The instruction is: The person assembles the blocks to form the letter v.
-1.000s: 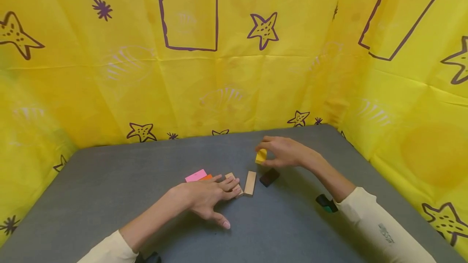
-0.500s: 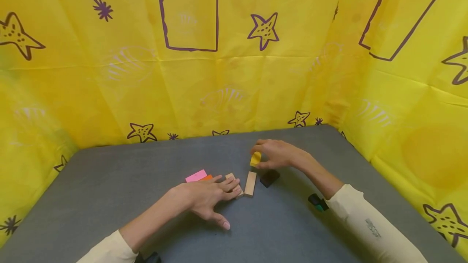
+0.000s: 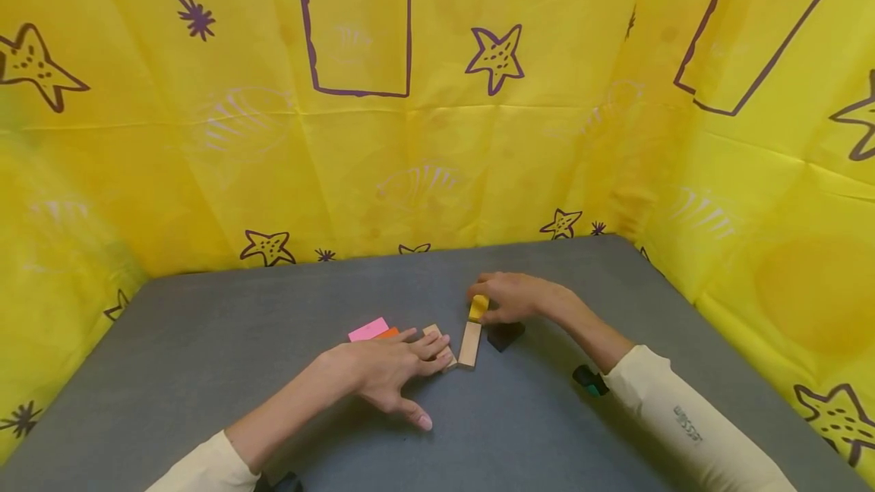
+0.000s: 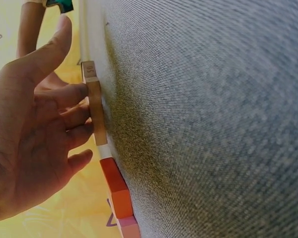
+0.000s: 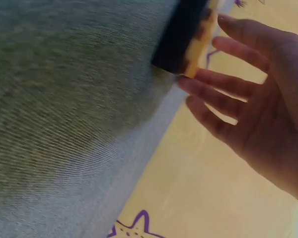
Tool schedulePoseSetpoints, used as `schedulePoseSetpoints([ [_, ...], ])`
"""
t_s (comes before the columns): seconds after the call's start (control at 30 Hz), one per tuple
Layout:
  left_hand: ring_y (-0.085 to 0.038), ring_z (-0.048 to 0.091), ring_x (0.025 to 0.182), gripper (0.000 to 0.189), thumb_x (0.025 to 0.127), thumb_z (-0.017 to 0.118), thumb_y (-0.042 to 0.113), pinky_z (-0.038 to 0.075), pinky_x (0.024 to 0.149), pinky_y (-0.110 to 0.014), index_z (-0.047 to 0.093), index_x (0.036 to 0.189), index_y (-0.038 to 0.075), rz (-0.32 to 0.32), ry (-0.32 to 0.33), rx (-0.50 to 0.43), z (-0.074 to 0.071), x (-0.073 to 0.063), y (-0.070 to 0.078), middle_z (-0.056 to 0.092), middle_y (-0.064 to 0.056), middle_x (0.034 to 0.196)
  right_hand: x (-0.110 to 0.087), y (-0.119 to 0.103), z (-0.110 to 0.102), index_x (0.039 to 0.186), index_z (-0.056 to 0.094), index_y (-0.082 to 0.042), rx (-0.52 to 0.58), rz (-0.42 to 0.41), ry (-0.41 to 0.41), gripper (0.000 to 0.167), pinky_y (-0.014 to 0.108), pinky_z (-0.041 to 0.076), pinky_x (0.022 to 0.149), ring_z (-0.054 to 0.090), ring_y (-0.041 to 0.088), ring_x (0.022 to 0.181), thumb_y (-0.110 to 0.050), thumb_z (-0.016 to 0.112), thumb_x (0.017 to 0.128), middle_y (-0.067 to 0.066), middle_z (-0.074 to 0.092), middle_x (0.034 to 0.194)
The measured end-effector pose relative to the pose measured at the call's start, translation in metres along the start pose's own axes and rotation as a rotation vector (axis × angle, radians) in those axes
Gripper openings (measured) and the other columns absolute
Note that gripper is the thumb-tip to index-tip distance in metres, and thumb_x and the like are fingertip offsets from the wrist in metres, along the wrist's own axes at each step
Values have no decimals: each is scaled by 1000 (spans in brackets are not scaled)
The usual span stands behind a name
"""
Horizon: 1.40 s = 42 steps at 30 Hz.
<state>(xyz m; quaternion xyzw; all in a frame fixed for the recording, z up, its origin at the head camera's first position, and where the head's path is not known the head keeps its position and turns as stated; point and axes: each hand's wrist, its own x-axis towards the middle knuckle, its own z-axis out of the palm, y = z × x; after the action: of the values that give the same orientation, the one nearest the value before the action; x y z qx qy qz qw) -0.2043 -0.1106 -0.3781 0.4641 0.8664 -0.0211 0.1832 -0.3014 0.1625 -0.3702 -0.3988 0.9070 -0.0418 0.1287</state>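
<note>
My right hand [image 3: 516, 296] pinches a yellow block [image 3: 479, 307] between thumb and fingers, at the far end of a plain wooden block [image 3: 469, 345] lying on the table. In the right wrist view, a black block [image 5: 179, 39] partly covers the yellow one. My left hand [image 3: 383, 374] rests its fairly straight fingertips on a second plain wooden block [image 3: 430, 330], slanted beside the first; its thumb is spread away. Past the left fingers lie an orange block [image 4: 116, 191], mostly hidden in the head view, and a pink block [image 3: 368, 329].
The dark grey cloth-covered table [image 3: 225, 355] holds all the blocks near its middle. A yellow patterned curtain [image 3: 437, 143] rises along its back and sides. The black block lies just under and in front of the right hand.
My right hand has come left and nearer with the yellow block, lowering it from beyond the wooden block to that block's far end. The left hand stays in place.
</note>
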Motion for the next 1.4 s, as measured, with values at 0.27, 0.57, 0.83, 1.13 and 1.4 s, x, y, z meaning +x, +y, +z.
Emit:
schedulePoseSetpoints([
  [0.27, -18, 16, 165, 97, 92, 62, 72, 17, 135, -49, 27, 167, 21, -7, -5, -6, -1, -1, 0, 15, -2, 177, -3, 0, -1, 139, 65, -11, 3, -28, -10, 36, 47, 57, 103, 63, 28, 117, -9, 62, 103, 17, 64, 136],
  [0.57, -18, 18, 165, 96, 92, 62, 72, 19, 135, -49, 29, 166, 21, 2, 0, -11, -2, 0, 1, 16, -3, 177, -4, 0, 2, 136, 67, -14, -18, -41, 1, 35, 40, 57, 91, 60, 21, 106, -12, 67, 101, 12, 64, 128],
  [0.83, -18, 17, 165, 96, 92, 62, 71, 20, 135, -49, 28, 167, 22, -3, 0, -23, -2, 0, 1, 15, -2, 178, -6, 0, 0, 138, 65, -15, -8, -52, -19, 37, 45, 57, 99, 61, 26, 116, -13, 68, 101, 12, 63, 134],
  [1.13, -19, 17, 165, 95, 93, 63, 69, 19, 135, -49, 29, 166, 20, 11, -9, -29, -3, 0, 1, 15, -4, 178, -6, 1, 3, 137, 66, -17, -2, -38, -30, 37, 47, 55, 101, 61, 27, 119, -14, 68, 101, 11, 62, 135],
  [1.4, -17, 16, 165, 96, 92, 63, 70, 19, 135, -48, 27, 167, 21, 0, -15, -31, -3, 0, 0, 14, -2, 178, -6, 0, 2, 139, 65, -18, -3, -32, -36, 38, 49, 55, 103, 60, 28, 121, -15, 68, 101, 11, 62, 137],
])
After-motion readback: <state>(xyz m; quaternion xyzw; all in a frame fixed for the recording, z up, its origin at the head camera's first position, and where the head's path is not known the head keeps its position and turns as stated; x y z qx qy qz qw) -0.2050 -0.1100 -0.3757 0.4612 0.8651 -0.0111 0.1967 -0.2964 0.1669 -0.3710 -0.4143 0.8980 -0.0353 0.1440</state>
